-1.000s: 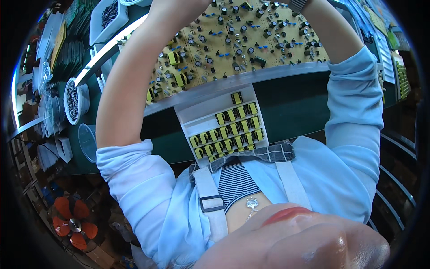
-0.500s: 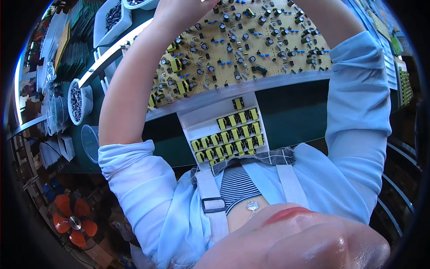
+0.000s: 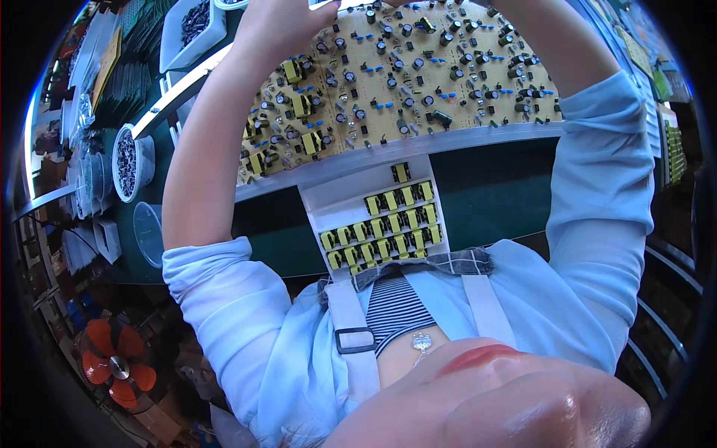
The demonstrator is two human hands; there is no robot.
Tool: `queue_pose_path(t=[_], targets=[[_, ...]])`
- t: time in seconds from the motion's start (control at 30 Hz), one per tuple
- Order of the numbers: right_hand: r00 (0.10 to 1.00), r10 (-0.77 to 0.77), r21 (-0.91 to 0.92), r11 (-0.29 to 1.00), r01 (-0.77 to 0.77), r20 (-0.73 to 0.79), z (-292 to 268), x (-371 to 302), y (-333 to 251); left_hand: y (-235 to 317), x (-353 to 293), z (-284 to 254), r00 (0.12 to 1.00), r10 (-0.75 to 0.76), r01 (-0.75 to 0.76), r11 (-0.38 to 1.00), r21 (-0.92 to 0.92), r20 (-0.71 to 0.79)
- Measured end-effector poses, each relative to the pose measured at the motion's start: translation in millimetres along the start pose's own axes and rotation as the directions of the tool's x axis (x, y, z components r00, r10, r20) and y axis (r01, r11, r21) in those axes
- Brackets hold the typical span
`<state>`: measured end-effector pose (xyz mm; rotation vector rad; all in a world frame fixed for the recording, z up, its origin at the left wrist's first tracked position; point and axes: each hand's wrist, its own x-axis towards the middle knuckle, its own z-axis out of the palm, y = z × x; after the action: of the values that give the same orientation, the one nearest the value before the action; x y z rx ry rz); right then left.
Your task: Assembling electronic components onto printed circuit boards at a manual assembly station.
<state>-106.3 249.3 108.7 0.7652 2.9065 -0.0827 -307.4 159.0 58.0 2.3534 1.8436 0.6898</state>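
My left hand (image 3: 295, 21) is at the top edge, over the far left part of a wide panel of tan circuit boards (image 3: 373, 112). Its thumb shows, but the other fingers are mostly cut off, so any grip is hidden. My right forearm (image 3: 564, 41) reaches up past the panel's right side, with the hand beyond the picture. Black capacitors and small blue parts stand across the boards. Yellow-wrapped transformers (image 3: 311, 142) sit along the left portion. Between my body and the panel lies a white tray (image 3: 328, 205) with rows of similar yellow transformers (image 3: 390, 200).
A metal rail (image 3: 418, 144) borders the panel's near side on a dark green tabletop (image 3: 493, 187). At the left are a white tub of small parts (image 3: 127, 168), a clear plastic cup (image 3: 148, 233) and a white bin of black parts (image 3: 196, 26). An orange fan (image 3: 116, 362) stands lower left.
My left hand and forearm have shifted left, uncovering more yellow transformers on the boards. The panel appears slightly farther right in view. The tray's rows look the same.
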Motion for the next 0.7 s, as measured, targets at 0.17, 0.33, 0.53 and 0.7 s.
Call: queue_pose_path(t=[0.17,0.33,0.53,0.7], targets=[[0.988,-0.116,-0.044,0.993,0.111,-0.104,21.1,-3.1,6.9,-5.0,-9.4,6.1,0.982,0.173,-0.171,0.985,0.022,-0.082],[0.936,-0.136,0.055,0.985,0.162,-0.325,33.4,-2.3,5.6,5.7,-13.4,2.5,0.976,0.198,-0.192,0.979,0.066,-0.089],[0.927,-0.119,0.045,0.989,0.144,-0.355,25.6,10.1,-18.7,-0.9,-19.9,0.0,0.983,0.145,-0.134,0.986,0.098,-0.114],[0.996,0.021,-0.14,0.99,-0.034,-0.087,14.9,21.8,-41.2,-10.3,-26.0,2.5,0.967,0.202,-0.193,0.979,0.067,-0.156]])
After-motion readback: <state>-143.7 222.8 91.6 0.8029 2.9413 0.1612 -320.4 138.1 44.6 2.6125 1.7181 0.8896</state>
